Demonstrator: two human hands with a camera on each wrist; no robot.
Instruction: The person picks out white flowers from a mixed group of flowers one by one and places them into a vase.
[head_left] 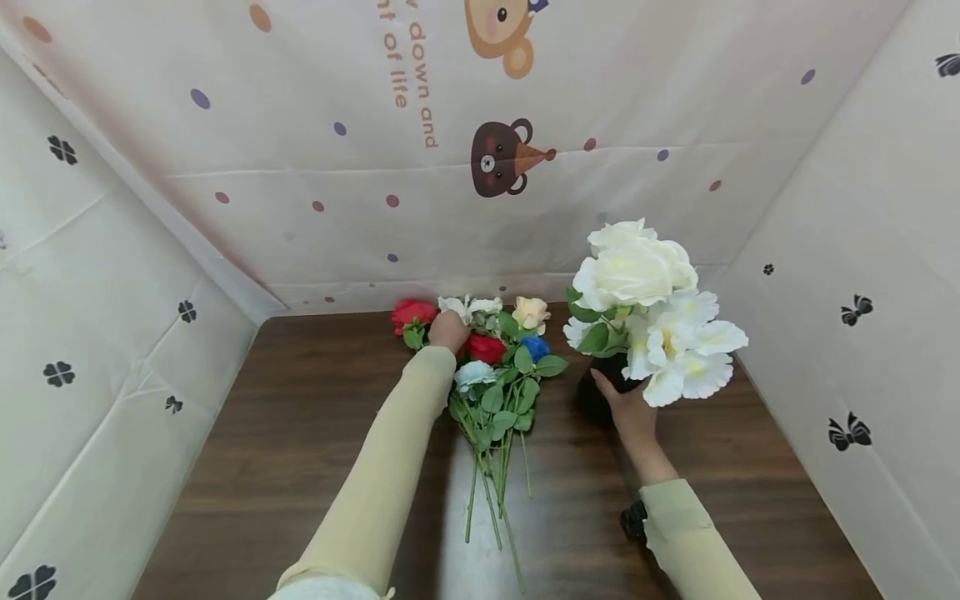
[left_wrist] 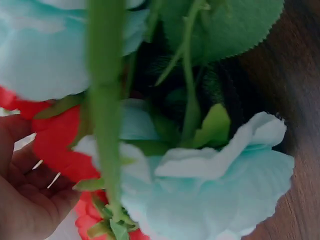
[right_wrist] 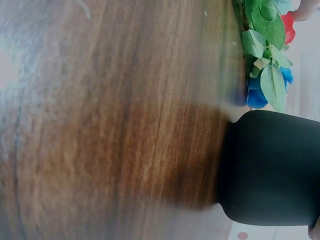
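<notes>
My right hand (head_left: 636, 417) grips a black vase (head_left: 600, 392) by its side; large white flowers (head_left: 633, 271) with green leaves stand in it. In the right wrist view, the vase (right_wrist: 275, 170) shows smooth and dark, with only a sliver of the hand at the edge. My left hand (head_left: 448, 331) reaches into the far end of a bunch of artificial flowers, between a red flower (head_left: 413, 313) and a white one (head_left: 483, 306). Up close, the left hand (left_wrist: 35, 195) has loosely bent fingers beside red petals (left_wrist: 60, 140); some fingertips are hidden.
Beside the left forearm lie another red rose (head_left: 486, 348), a pale blue flower (head_left: 475, 375), a blue rose (head_left: 536, 348) and a peach rose (head_left: 531, 314). Their green stems (head_left: 502, 508) point toward me across the brown wooden table (head_left: 300, 467). Printed cloth walls (head_left: 337, 242) surround the table.
</notes>
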